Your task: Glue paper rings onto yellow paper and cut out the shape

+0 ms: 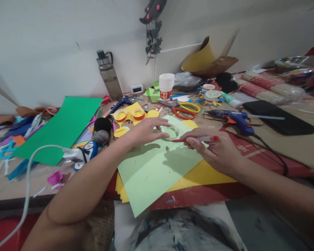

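My left hand [146, 130] rests on a light green paper sheet [151, 167], its fingers pressing down a round ring-shaped object [170, 132] that looks like a tape roll. My right hand [214, 150] is closed around a red pen [199, 139], whose tip points left and touches the sheet beside the ring. Under the green sheet lie yellow sheets [201, 172] on a red mat [251, 150].
Red and yellow scissors [185, 109], a blue glue gun [235, 118], stacked paper cups [166, 85], a water bottle [108, 75], a dark green sheet [62, 127], yarn balls [102, 130], paper scraps and a white cable [28, 181] crowd the table.
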A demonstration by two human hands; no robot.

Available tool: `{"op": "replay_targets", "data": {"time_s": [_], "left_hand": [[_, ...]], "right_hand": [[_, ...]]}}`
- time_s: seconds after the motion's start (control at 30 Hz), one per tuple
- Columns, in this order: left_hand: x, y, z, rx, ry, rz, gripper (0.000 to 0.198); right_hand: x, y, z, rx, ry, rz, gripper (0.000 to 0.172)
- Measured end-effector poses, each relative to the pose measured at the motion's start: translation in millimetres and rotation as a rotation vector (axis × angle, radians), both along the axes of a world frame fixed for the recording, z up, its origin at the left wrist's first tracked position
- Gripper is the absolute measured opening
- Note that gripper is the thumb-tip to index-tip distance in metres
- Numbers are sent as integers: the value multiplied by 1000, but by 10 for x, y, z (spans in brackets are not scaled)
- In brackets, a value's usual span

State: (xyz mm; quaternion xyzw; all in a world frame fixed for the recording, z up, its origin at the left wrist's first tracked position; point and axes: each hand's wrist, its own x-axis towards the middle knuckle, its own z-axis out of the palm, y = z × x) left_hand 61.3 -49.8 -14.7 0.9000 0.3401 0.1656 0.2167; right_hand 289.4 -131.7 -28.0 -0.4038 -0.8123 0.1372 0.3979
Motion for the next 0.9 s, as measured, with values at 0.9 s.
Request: {"op": "replay_targets", "data": {"time_s": [0.9], "left_hand": [[6, -82, -159, 175, 331, 154, 53]], "right_hand": [[253, 39, -357, 0, -307, 41, 31]]}}
